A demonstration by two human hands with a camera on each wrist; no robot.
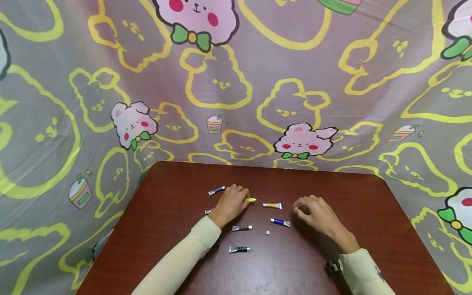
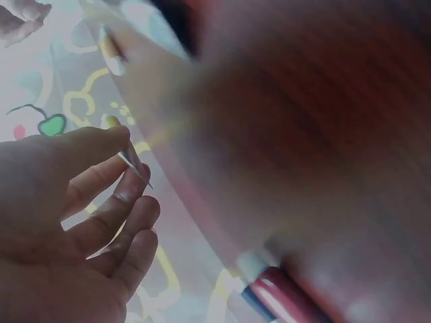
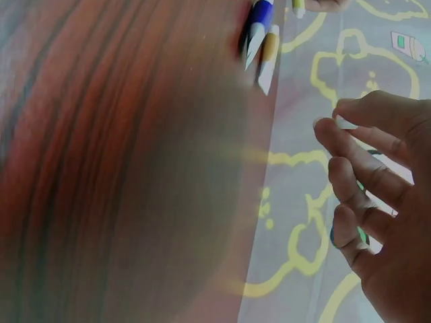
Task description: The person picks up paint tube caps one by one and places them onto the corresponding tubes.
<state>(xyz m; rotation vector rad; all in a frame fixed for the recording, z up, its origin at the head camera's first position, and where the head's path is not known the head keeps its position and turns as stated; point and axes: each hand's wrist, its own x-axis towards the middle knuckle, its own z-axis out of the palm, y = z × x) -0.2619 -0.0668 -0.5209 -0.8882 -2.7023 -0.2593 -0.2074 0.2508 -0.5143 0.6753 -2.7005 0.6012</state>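
My left hand [image 1: 231, 203] pinches a yellow paint tube [image 1: 250, 200], its crimped metal end sticking out past the fingertips in the left wrist view. To the right, my right hand [image 1: 318, 215] is held over the table with thumb and forefinger together. A small white piece, like a tube cap [image 3: 345, 123], shows between those fingertips. An orange-yellow paint tube [image 1: 273, 205] and a purple paint tube [image 1: 281, 223] lie between the hands. Another white cap [image 1: 267, 232] rests on the table just below the purple tube.
A blue tube [image 1: 216, 190] lies beyond my left hand. The brown tube [image 1: 241, 228] and the black tube [image 1: 239, 249] are nearer me. Partly hidden by the left wrist is another tube [image 1: 208, 211]. Patterned cloth [image 1: 236, 119] hangs behind the brown wooden table [image 1: 177, 176].
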